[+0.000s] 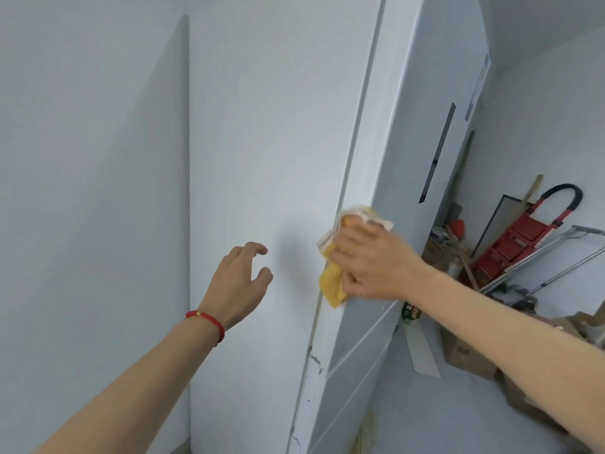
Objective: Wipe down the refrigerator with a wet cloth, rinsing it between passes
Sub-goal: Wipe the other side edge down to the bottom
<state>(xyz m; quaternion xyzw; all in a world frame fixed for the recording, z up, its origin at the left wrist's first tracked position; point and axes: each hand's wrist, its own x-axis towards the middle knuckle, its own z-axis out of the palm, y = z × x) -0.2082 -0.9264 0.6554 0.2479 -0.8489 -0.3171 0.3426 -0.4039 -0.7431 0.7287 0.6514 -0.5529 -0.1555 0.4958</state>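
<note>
While right hand point(370, 260) fingers grip cloth point(332, 283) vs fridge point(402, 158) edge, left hand point(240, 280) loose, empty.

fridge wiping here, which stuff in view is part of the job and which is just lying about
In use:
- refrigerator
- yellow cloth, gripped by the right hand against the fridge's front corner
- left hand, empty, fingers loosely spread

Lying about:
- red step ladder
- metal poles
- cardboard box

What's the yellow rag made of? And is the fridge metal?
The yellow rag looks like soft woven cloth: it bunches and folds under the right hand. The fridge looks like smooth painted metal with a dull sheen, though it could be plastic.
</note>
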